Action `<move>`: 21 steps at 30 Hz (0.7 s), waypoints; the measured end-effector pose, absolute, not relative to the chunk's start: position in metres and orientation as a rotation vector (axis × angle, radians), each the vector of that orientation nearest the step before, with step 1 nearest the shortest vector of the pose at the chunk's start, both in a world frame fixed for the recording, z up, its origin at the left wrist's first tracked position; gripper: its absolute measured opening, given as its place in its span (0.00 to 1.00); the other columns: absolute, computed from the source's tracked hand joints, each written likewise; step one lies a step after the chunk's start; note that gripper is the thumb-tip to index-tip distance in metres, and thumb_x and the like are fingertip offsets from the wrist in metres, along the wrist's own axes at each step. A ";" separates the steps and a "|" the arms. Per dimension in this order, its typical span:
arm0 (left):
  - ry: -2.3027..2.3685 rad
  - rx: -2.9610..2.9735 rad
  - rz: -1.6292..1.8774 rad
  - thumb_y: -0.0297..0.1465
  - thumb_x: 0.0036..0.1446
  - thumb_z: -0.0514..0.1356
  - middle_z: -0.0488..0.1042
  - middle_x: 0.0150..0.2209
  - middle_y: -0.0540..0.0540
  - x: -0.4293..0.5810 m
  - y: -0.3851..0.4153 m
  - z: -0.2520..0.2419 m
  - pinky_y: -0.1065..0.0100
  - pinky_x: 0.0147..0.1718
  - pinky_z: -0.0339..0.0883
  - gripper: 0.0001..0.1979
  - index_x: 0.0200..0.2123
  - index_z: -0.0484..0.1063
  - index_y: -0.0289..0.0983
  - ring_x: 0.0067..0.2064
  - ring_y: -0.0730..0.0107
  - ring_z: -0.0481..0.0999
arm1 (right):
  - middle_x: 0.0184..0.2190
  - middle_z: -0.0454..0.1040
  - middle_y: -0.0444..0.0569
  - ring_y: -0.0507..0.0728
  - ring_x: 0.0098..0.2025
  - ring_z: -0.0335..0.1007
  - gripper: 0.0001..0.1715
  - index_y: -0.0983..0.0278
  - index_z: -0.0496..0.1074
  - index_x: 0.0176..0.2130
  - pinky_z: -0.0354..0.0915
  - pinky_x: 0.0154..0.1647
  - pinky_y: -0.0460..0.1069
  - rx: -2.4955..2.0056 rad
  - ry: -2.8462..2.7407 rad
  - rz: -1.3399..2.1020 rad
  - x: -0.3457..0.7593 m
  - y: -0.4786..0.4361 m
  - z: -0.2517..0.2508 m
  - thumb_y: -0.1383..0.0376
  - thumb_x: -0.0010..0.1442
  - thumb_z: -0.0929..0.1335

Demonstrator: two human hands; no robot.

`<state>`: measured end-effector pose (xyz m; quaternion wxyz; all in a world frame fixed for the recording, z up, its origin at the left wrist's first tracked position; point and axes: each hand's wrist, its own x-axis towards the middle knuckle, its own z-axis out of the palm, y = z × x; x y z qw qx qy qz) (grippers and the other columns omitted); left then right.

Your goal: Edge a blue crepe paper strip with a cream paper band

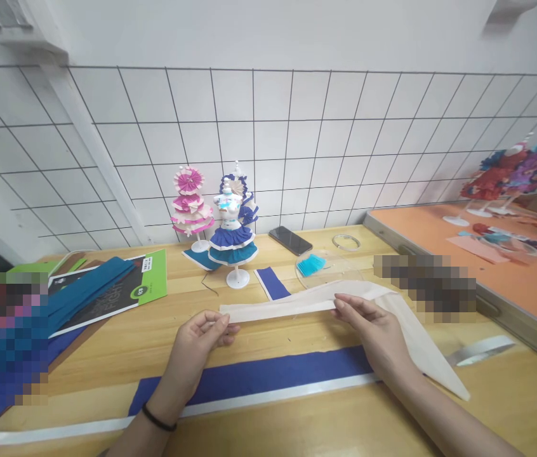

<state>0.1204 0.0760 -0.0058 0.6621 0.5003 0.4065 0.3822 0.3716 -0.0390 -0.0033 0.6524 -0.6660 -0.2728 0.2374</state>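
Observation:
My left hand [205, 336] pinches the left end of a long cream paper strip [282, 310] between thumb and fingertips. Farther along the same strip, my right hand [373, 327] pinches its edge, so the strip is stretched between both hands above the table. Beyond my right hand the strip bends round and trails toward the lower right. Below my hands lies a blue paper band [278, 376], with white tape [259, 403] along its near edge. The tape runs past the band to the left. A roll of white tape [482, 350] is at the right.
Small dress forms in a blue-and-teal ruffled skirt [233, 244] and a pink ruffled dress [192, 209] stand at the back. Nearby are a phone [291, 240], a clear dish with teal pieces [310, 264] and a small blue piece [272, 284]. A notebook [157, 279] lies left; an orange mat [440, 235] right.

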 end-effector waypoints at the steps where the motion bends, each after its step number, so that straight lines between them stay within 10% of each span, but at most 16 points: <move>1: 0.932 1.134 0.862 0.36 0.44 0.65 0.77 0.26 0.45 0.121 0.076 -0.006 0.69 0.32 0.70 0.12 0.26 0.69 0.34 0.34 0.65 0.77 | 0.28 0.78 0.50 0.61 0.32 0.74 0.22 0.66 0.77 0.33 0.69 0.33 0.51 -1.511 -0.616 0.538 0.372 -0.039 -0.004 0.55 0.38 0.75; 21: 1.117 1.092 0.932 0.36 0.38 0.68 0.74 0.20 0.49 0.124 0.077 -0.006 0.73 0.28 0.70 0.16 0.18 0.63 0.35 0.30 0.70 0.75 | 0.27 0.79 0.50 0.61 0.32 0.74 0.22 0.66 0.78 0.32 0.70 0.34 0.52 -1.528 -0.597 0.524 0.367 -0.041 -0.004 0.55 0.38 0.75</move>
